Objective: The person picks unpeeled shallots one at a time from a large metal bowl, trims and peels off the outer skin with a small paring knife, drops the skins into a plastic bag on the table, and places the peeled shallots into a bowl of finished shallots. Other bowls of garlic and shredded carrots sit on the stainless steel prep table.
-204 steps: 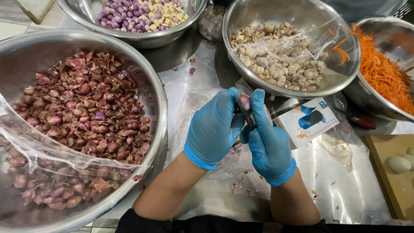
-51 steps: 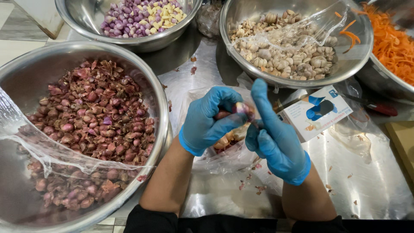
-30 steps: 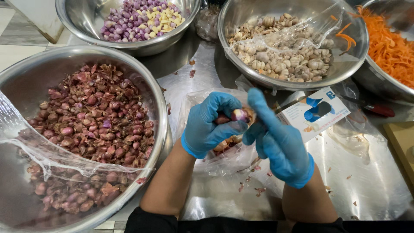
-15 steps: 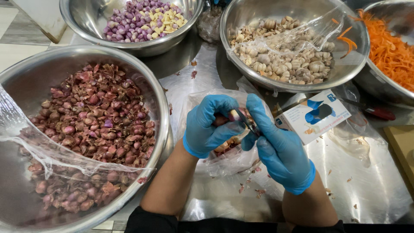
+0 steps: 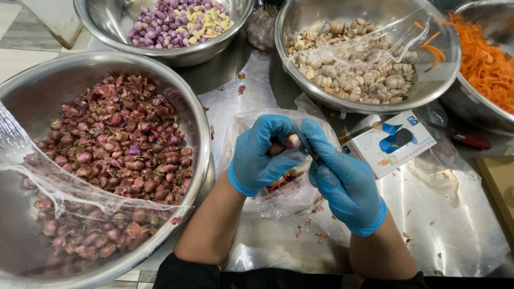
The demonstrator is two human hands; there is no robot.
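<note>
We could barely see the shallot, mostly hidden between our gloved left hand and right hand. The carrot bowl was cut off at the right edge.

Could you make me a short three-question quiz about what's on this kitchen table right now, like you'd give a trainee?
1. True or false: both hands wear blue gloves.
2. Which bowl holds shredded orange strips? A) far right B) near left C) top left
3. What lies directly under the hands?

Key:
1. True: the left hand and right hand are both gloved, together holding a small shallot.
2. A: the carrot bowl. The near-left big bowl holds red shallots.
3. A clear plastic bag with peelings.
</note>
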